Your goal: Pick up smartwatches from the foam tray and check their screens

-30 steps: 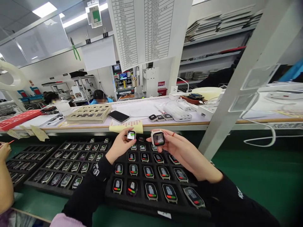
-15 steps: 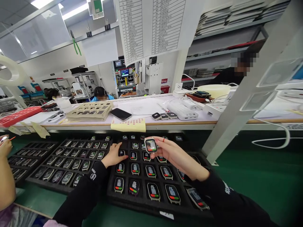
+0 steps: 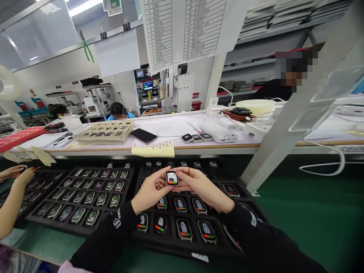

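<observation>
My left hand [image 3: 149, 191] and my right hand [image 3: 200, 187] meet over a black foam tray [image 3: 199, 248] and both pinch one small smartwatch body [image 3: 172, 178] by its sides. Its lit screen shows a green and a red bar. Below the hands the tray holds several more watch bodies with lit screens, such as one in the front row [image 3: 184, 229]. Both of my arms wear black sleeves.
A second black tray [image 3: 36, 222] of watch bodies lies to the left. A co-worker's hands [image 3: 17, 176] reach over a third tray at far left. Behind runs a white bench [image 3: 176, 131] with a phone [image 3: 143, 135], a beige tray [image 3: 106, 132] and a yellow sticker sheet [image 3: 153, 149]. A slanted white post [image 3: 281, 125] rises at right.
A second ago each hand held its own watch body. My left hand set its one down in the tray, then came back up to join the right hand on the remaining watch.
</observation>
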`<control>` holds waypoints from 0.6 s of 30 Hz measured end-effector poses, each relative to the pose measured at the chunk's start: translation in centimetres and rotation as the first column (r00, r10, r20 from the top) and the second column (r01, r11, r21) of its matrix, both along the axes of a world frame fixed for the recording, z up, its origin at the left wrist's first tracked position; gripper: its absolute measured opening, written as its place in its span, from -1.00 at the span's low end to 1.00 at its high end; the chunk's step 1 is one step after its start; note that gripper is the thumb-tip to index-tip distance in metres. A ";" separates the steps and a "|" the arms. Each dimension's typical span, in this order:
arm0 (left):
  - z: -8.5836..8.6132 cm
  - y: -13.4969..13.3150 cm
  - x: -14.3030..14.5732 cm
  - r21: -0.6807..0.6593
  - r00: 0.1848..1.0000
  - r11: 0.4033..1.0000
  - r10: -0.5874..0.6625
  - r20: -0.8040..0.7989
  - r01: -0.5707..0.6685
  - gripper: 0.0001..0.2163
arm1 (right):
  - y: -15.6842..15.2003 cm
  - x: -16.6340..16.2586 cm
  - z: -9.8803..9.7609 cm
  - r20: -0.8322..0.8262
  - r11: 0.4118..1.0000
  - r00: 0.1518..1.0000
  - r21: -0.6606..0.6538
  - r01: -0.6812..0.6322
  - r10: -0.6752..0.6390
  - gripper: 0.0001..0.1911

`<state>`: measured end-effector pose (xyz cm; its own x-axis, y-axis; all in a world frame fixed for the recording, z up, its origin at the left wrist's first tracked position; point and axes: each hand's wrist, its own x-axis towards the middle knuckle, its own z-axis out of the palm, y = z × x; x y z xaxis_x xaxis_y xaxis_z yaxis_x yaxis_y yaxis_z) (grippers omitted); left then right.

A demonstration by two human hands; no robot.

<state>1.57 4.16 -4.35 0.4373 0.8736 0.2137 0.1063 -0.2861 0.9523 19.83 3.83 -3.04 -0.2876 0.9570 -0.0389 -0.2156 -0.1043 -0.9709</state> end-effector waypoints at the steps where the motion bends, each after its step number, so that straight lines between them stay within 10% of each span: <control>1: -0.1 0.0 0.0 0.004 1.000 1.000 0.005 -0.013 -0.005 -0.45 | 0.0 0.1 -0.2 0.020 1.000 1.000 0.004 -0.014 0.014 -0.76; 6: 0.2 0.1 0.0 -0.127 0.997 0.992 0.007 0.073 0.002 -0.43 | -0.3 0.4 -1.2 0.255 0.939 0.956 0.338 0.055 -0.148 -0.60; 10: 0.7 0.3 -0.2 -0.245 0.993 0.969 0.032 0.116 -0.002 -0.35 | -1.5 0.7 -1.2 0.387 0.654 0.816 0.756 -0.014 -0.429 -0.73; 14: 0.7 0.3 -0.2 -0.271 0.992 0.962 0.022 0.125 0.013 -0.33 | -2.4 0.8 -1.2 0.399 0.532 0.768 0.842 -0.090 -0.501 -0.83; 18: 0.4 0.3 -0.3 -0.187 0.998 0.982 -0.008 0.066 0.021 -0.38 | -2.5 0.7 -1.6 0.412 0.533 0.753 0.841 -0.098 -0.512 -0.91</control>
